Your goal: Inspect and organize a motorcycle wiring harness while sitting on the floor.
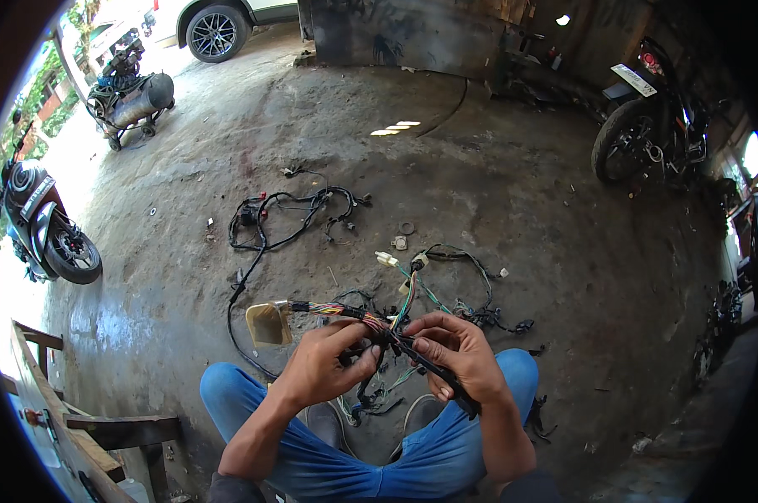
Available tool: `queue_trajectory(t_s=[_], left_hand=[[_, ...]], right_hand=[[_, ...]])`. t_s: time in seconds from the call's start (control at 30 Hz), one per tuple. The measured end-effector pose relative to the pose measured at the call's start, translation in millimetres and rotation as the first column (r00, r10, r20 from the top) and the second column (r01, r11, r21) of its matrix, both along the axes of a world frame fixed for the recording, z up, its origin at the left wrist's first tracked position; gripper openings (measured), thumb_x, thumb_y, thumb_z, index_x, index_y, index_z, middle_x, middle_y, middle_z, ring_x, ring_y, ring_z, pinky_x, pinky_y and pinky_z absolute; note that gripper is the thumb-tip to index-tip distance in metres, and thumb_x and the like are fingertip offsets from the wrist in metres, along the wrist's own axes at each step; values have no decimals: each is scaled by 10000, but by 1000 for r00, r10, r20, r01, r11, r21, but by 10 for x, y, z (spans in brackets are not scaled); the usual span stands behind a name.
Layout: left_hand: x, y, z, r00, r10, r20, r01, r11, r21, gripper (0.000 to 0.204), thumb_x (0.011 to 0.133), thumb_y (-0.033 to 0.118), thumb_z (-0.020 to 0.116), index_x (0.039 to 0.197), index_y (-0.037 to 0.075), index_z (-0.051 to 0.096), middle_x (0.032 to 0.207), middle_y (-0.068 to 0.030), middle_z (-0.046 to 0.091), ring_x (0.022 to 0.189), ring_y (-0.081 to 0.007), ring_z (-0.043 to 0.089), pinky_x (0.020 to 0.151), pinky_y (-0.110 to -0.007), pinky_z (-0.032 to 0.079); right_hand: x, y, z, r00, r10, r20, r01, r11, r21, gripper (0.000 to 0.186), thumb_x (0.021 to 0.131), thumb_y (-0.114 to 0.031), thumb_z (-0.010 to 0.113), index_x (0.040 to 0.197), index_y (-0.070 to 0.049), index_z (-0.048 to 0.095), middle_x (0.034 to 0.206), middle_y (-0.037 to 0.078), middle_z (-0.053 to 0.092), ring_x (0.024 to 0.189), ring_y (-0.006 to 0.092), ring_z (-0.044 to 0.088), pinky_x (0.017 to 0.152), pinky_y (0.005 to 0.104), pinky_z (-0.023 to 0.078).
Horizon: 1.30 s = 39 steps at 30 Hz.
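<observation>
My left hand and my right hand both grip one wiring harness over my knees in blue trousers. The harness has a black wrapped trunk running down past my right wrist. Coloured wires fan out of it to the left and end at a yellowish connector block. More of its green, white and black branches trail onto the concrete floor ahead, with white plugs at their ends. My fingertips pinch the bundle where the coloured wires enter the black wrap.
A second black harness with red plugs lies further out on the floor. Motorcycles stand at far right and far left. An air compressor tank and a car wheel are at top left. A wooden bench is at lower left.
</observation>
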<state>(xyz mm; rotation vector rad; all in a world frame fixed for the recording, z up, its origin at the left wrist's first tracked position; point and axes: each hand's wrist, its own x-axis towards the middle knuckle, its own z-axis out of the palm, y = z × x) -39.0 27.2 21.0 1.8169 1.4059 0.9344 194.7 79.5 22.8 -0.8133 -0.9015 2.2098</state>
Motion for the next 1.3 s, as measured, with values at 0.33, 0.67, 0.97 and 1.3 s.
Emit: queue_trajectory(t_s=[0.33,0.67,0.97,1.3], left_hand=[[-59,63,-50,991,-24,132,41,990,-132,238,954,125,624,1131,-28,671,900,-145,666,805,-218,626,750,-335,497],[-44,36,-75,989,-80,121,98,984,-151,313,1033,233,537,1191,3,679,839,-141,643,736,-191,573,706,-359,475],[53,4,-185,917,114,381,36,930,-365,458,1065,418,527,1031,-20,657,708,-1,524,665,-85,467,582,-283,373],[114,16,-306,869,95,486,34,968,-250,386,1044,359,591,1052,-26,619,761,2,594,686,-66,528,619,-247,451]], right_hand=[[7,-54,-134,909,-303,286,59,774,631,230,894,-68,770,1104,1,710,952,75,750,767,104,702,622,239,562],[-55,-38,-209,815,-502,289,115,630,768,177,874,-44,774,1048,-23,752,924,65,764,832,106,722,686,235,561],[13,-14,-189,936,-221,272,91,903,419,276,873,-98,802,1121,-29,702,901,5,694,712,34,630,527,183,443],[-42,-55,-202,808,-496,318,-13,524,851,439,798,-62,838,1206,-84,677,947,26,685,804,102,627,705,278,517]])
